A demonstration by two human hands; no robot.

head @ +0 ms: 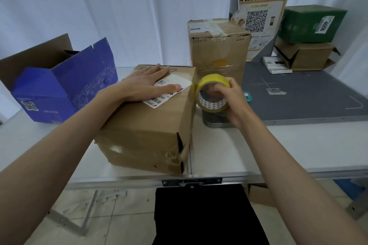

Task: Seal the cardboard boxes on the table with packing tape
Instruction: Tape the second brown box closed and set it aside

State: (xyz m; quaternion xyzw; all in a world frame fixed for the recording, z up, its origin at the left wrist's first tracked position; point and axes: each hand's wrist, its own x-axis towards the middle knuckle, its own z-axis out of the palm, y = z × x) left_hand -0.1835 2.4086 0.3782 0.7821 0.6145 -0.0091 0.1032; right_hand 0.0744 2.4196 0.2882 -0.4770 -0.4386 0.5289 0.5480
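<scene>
- Bench: white folding top, with a grey mat on its far right part; it carries the boxes.
- Box: brown cardboard, lying near the bench's near edge, left of centre. Its long axis runs near to far, tilted slightly right. A white label sits on the top face. Creased corners and old tape suggest soft, worn board: probably light, stiff only at the edges, so best steadied from above.
- Taped box: upright behind it, already taped.
- Blue box: far left, flaps open.
- Left hand: fingers spread flat, pressing the box top over the label.
- Right hand: fingers curled round the roll, a finger through its core.
- Tape roll: yellow, held on edge just right of the box, its hole facing the viewer. A rigid ring, light; the film is likely slippery and clingy. Whether a free end is pulled out cannot be told.
</scene>
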